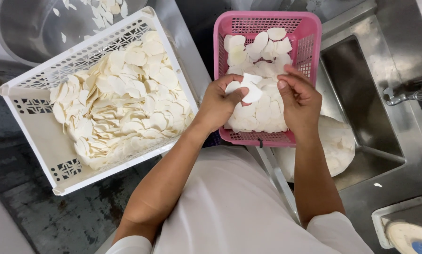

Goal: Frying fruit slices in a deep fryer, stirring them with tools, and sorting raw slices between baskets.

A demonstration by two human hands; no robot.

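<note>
Left hand (219, 104) and right hand (299, 99) both pinching thin white slices (248, 88) over pink basket (310, 29) at 12 o'clock, white crate (32, 117) of slices at 9 o'clock, steel sink (357, 94) at 3 o'clock

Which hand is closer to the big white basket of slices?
The left. The left hand is just right of the white basket, holding white slices over the pink basket; the right hand is farther right.

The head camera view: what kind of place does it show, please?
Probably a food-preparation workroom or small production kitchen. A steel sink with a tap, a white crate and a pink basket full of thin white slices, which both hands sort, suggest it.
</note>
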